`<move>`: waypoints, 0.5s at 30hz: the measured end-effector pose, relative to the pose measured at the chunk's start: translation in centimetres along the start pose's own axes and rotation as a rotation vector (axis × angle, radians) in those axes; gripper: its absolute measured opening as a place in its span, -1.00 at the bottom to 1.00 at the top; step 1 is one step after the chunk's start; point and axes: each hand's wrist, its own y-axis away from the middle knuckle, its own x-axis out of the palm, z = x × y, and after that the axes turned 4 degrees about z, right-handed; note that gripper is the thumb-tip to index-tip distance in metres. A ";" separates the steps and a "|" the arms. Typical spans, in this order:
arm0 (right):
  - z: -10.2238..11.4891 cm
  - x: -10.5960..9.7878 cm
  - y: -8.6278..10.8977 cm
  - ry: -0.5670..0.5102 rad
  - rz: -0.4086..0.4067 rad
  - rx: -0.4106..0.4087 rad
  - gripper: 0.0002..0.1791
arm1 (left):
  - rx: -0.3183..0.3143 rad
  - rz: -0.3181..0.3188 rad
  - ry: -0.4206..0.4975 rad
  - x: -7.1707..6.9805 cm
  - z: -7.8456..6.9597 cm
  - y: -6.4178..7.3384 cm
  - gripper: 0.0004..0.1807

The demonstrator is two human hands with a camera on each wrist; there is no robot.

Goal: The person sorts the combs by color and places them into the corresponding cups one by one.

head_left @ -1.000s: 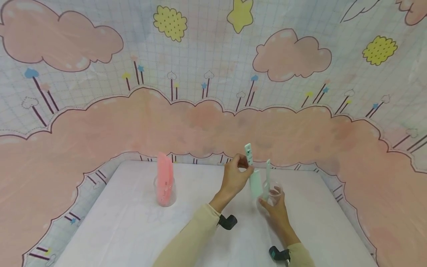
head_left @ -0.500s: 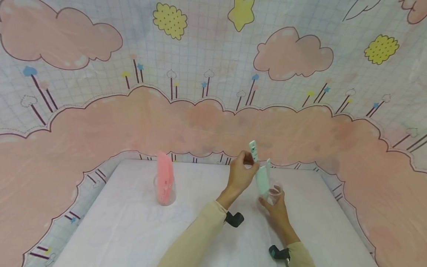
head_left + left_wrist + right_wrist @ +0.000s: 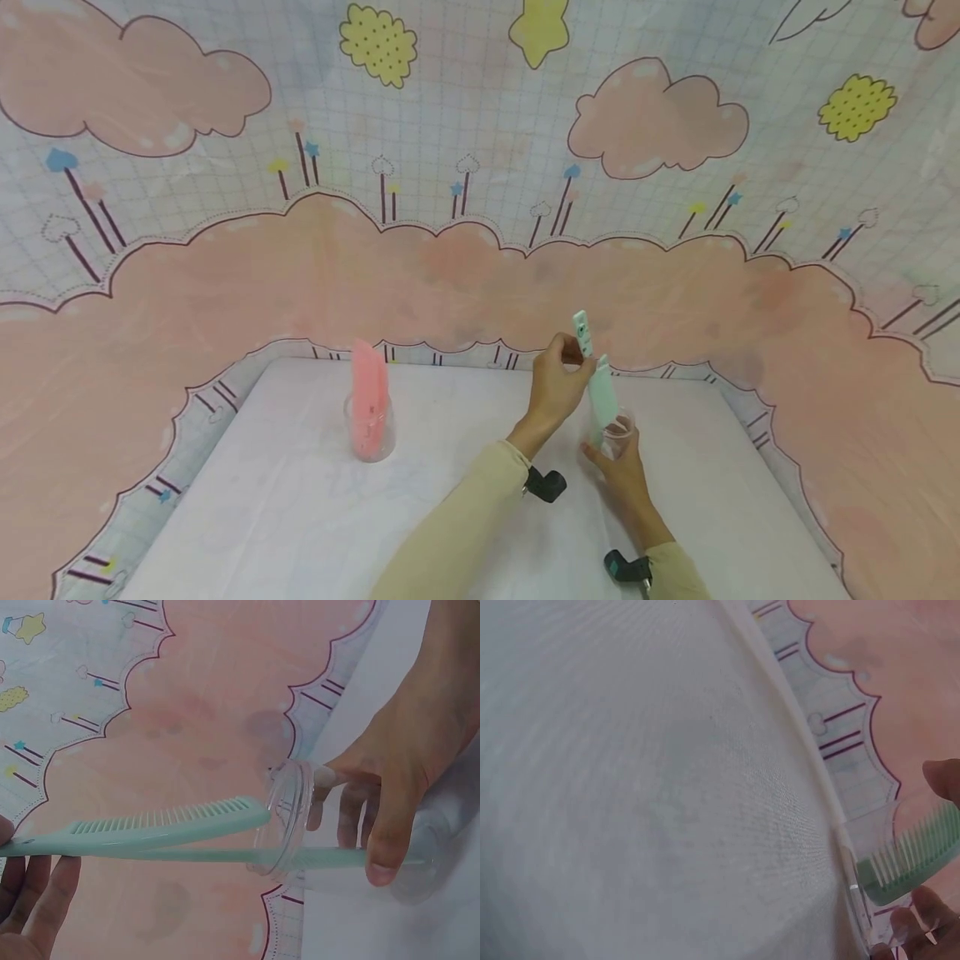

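My left hand (image 3: pixel 557 379) pinches a mint-green comb (image 3: pixel 602 396) by its handle, teeth end pointing down toward a clear plastic cup (image 3: pixel 621 425). In the left wrist view the comb's toothed end (image 3: pixel 180 825) reaches right to the cup's rim (image 3: pixel 304 799). My right hand (image 3: pixel 628 477) grips the cup, thumb on the near side and fingers around the far side. Inside the cup stands a second green comb (image 3: pixel 330 857), whose teeth show through the wall in the right wrist view. The held comb partly covers it in the head view.
Another clear cup (image 3: pixel 391 429), with pink combs (image 3: pixel 370 383) upright in it, stands to the left on the white table (image 3: pixel 262 500). Behind the table hangs a cloud-printed backdrop (image 3: pixel 465 275). A small black camera sits on each wrist.
My left hand has moved right with the green comb, from beside the cup to over its mouth. My right hand and the cup have stayed in place.
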 end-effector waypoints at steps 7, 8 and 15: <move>0.1 0.1 0.1 -0.022 0.002 -0.033 -0.02 | 0.001 0.004 -0.008 0.9 0.2 -0.4 -0.86; 0.1 0.1 0.1 -0.027 0.003 -0.037 -0.02 | -0.003 0.007 -0.014 1.0 0.3 -0.4 -0.87; 0.1 0.0 0.2 -0.009 0.010 -0.022 0.00 | -0.014 0.045 -0.045 1.7 0.7 -0.4 -0.89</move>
